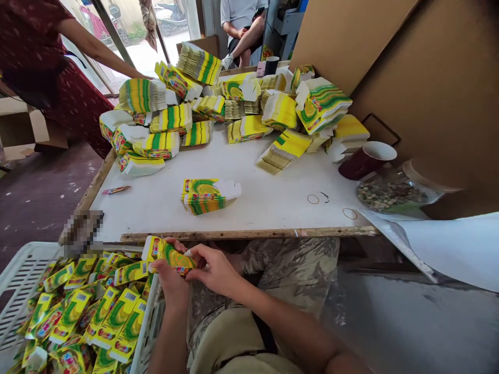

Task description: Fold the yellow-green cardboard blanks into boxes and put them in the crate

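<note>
Over my lap, at the table's front edge, I hold a small yellow-green carton [161, 249] tilted in both hands. My left hand [171, 278] wraps round it from below, thumb on the near side. At its right end, the fingers of my right hand [206, 267] pinch the carton; what exactly they grip there is partly hidden. A short stack of flat cartons [205, 196] lies on the white table [249, 208] just beyond. To the left of my hands, a white plastic basket [148, 327] holds many filled-looking yellow cartons [117, 317].
Bundles of flat cartons [171, 119] are heaped along the table's far side. A dark red cup [366, 160], a glass jar [393, 192] and rubber bands [313, 199] are at the right. One person [42, 67] stands at the left; another [244, 26] sits behind.
</note>
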The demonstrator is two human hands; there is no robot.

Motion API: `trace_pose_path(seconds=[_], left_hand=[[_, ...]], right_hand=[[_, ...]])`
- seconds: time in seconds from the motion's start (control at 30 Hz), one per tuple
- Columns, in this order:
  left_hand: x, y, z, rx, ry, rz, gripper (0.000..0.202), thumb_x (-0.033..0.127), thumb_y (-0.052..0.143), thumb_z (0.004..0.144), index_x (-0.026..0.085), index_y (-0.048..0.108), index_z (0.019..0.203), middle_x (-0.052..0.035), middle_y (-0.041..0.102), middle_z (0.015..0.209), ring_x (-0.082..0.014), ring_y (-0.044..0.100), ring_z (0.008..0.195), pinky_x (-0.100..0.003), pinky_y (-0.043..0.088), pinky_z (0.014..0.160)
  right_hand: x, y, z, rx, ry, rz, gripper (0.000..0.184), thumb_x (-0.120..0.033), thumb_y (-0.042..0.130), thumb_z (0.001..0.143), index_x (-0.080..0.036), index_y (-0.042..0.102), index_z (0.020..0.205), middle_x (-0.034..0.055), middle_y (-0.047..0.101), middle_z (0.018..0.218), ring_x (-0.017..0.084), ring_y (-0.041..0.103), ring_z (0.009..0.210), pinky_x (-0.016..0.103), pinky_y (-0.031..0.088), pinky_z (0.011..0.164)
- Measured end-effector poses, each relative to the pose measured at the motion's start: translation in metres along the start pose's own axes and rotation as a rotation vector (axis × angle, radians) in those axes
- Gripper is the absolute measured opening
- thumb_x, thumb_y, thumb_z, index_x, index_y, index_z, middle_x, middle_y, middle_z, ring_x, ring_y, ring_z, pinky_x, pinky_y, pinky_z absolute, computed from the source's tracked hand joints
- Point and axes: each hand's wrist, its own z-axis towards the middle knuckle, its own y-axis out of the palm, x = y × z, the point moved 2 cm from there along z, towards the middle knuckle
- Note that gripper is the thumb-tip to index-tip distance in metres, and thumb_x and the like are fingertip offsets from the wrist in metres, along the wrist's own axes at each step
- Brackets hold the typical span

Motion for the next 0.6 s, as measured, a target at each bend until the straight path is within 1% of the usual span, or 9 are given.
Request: trace_pose_path(seconds=[0.07,0.13,0.2,0.27,0.4,0.6], left_hand=[[-0.003,0.002,-0.001,-0.022,0.000,0.040,0.071,0.086,0.062,0.054,0.020,0.057,0.083,0.0016,0.048,0.070,-0.0122,0.046,0.063,-0.023,0.043,0.057],[-0.003,0.003,-0.001,-0.022,0.024,0.046,0.070,0.085,0.059,0.059,0.019,0.056,0.082,0.0019,0.047,0.070,-0.0119,0.045,0.063,-0.023,0.043,0.058],[-0.003,0.002,0.000,0.008,0.069,0.051,0.067,0.083,0.058,0.063,0.019,0.055,0.081,0.0023,0.046,0.069,-0.0118,0.045,0.063,-0.023,0.043,0.060],[-0.001,-0.001,0.000,0.055,0.112,0.060,0.063,0.079,0.061,0.066,0.019,0.054,0.082,0.0024,0.046,0.071,-0.0118,0.046,0.066,-0.023,0.043,0.063],[0.002,-0.008,-0.001,0.101,0.140,0.037,0.057,0.073,0.064,0.068,0.019,0.053,0.082,0.0028,0.044,0.071,-0.0116,0.045,0.067,-0.023,0.043,0.068],[0.006,-0.012,-0.001,0.090,0.152,-0.010,0.060,0.076,0.064,0.064,0.019,0.054,0.078,0.0037,0.041,0.066,-0.0108,0.040,0.060,-0.022,0.041,0.061]], right_hand=[[-0.002,-0.003,-0.001,-0.011,-0.037,-0.111,0.029,-0.020,0.074,0.078,-0.019,0.062,0.104,-0.0005,0.061,0.087,0.014,0.055,0.076,0.024,0.044,0.069],[-0.005,-0.003,-0.003,-0.048,-0.098,-0.270,0.034,-0.019,0.070,0.082,-0.018,0.060,0.114,0.0044,0.061,0.096,0.017,0.056,0.083,0.027,0.046,0.075],[-0.007,0.000,-0.003,-0.094,-0.138,-0.412,0.036,-0.021,0.065,0.087,-0.017,0.056,0.122,0.0078,0.060,0.101,0.020,0.057,0.091,0.030,0.047,0.080],[-0.007,0.003,-0.002,-0.130,-0.151,-0.481,0.038,-0.024,0.062,0.090,-0.017,0.055,0.126,0.0083,0.058,0.101,0.021,0.057,0.094,0.031,0.048,0.083],[-0.006,0.009,0.000,-0.143,-0.162,-0.472,0.038,-0.024,0.063,0.090,-0.016,0.056,0.126,0.0065,0.057,0.097,0.020,0.056,0.088,0.029,0.048,0.080],[0.003,0.020,-0.001,-0.149,-0.170,-0.288,0.029,-0.020,0.063,0.089,-0.018,0.064,0.118,0.0028,0.054,0.089,0.016,0.056,0.082,0.026,0.048,0.076]])
